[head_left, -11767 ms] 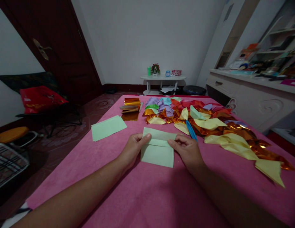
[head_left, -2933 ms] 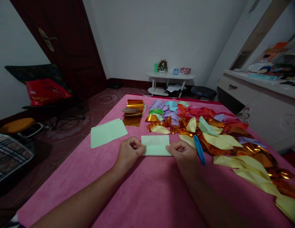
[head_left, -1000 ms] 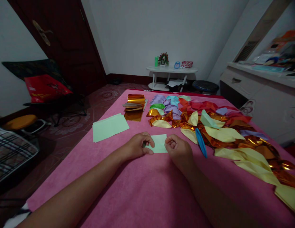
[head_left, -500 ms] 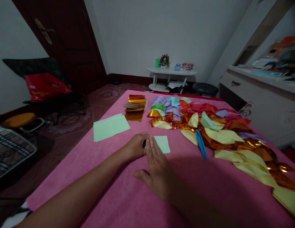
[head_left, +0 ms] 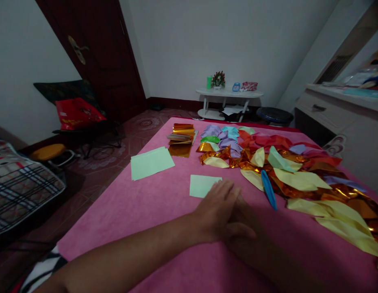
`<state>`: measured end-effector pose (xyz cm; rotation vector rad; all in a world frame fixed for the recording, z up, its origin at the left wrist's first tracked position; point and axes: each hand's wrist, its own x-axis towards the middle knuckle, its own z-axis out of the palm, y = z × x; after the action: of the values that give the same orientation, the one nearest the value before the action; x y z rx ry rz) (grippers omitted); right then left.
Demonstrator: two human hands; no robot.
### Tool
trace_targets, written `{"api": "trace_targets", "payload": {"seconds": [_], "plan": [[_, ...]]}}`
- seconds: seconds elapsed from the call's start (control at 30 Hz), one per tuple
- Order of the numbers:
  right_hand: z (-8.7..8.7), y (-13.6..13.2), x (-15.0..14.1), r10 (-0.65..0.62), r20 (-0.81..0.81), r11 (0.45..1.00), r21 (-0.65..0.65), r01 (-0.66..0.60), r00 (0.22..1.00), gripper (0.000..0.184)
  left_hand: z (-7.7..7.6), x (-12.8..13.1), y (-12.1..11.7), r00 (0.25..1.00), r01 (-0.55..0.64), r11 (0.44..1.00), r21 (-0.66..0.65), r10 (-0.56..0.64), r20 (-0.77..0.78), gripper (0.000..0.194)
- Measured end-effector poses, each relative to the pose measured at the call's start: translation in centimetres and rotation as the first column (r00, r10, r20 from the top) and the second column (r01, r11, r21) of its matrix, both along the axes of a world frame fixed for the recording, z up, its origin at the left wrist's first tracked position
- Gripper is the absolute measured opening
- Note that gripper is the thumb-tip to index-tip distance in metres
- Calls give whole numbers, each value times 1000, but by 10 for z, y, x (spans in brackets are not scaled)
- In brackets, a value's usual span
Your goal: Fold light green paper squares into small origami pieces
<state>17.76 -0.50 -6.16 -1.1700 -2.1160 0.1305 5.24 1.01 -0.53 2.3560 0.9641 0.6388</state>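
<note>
A small folded pale green paper [head_left: 203, 185] lies flat on the pink cloth [head_left: 140, 215], with nobody holding it. My left hand [head_left: 218, 207] rests palm down just to its near right, fingers stretched out and fingertips almost at the paper's corner. It holds nothing. My right hand [head_left: 248, 221] lies dark and mostly covered under and behind the left hand, so its fingers cannot be made out. A blue tool [head_left: 269, 190] lies to the right of both hands.
A stack of pale green sheets [head_left: 150, 162] lies at the left. Gold foil sheets [head_left: 181, 138] sit behind it. Several folded paper and foil pieces [head_left: 286, 171] spread over the right side. A white side table [head_left: 230, 94] stands by the far wall and a cabinet [head_left: 344, 122] at the right.
Both hands have let go of the folded green paper and drawn back to its right. My left hand now lies over my right hand. The view has turned a little left.
</note>
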Motion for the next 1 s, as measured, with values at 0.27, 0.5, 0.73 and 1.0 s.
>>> {"api": "trace_targets", "payload": {"seconds": [0.27, 0.5, 0.73, 1.0], "plan": [[-2, 6, 4, 57, 122, 992, -118, -42, 991, 70, -6, -4, 0, 994, 17, 994, -111, -28, -101, 103], [21, -6, 16, 52, 412, 998, -59, -31, 910, 66, -12, -42, -6, 954, -74, 996, -40, 59, -294, 110], [27, -7, 5, -32, 460, 998, -29, 51, 887, 61, -24, -87, -13, 924, -92, 988, 122, 130, -360, 97], [25, -1, -29, 181, 400, 984, -69, -167, 898, 63, -26, -86, -15, 928, -75, 979, 187, 137, -347, 93]]}}
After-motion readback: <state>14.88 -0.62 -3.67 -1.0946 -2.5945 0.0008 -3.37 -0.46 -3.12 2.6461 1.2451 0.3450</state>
